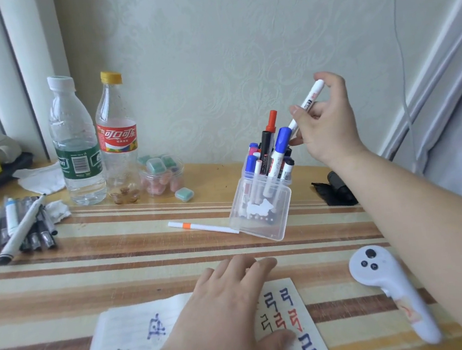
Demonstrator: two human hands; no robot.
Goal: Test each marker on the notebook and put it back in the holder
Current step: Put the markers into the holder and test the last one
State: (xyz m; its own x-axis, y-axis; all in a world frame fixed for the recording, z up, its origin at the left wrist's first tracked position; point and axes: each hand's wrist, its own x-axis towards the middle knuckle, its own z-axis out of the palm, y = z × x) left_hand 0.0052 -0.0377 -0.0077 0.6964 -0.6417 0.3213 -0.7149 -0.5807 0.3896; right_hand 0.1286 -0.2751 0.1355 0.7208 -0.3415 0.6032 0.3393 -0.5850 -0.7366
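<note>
White marker pinched by right hand above holder rim | left hand flat on notebook

Notebook at the table's near edge is cut off by the bottom of the frame. Its middle is covered by the left hand, so several marks are hidden. White marker is partly covered by the thumb of the right hand; barrel print is too small to be read. Marker bodies inside the holder are blurred by its cloudy wall. Marker pile at the table's left edge is clipped by the frame. Black object near the right edge is partly hidden by the right forearm and cannot be identified.
</note>
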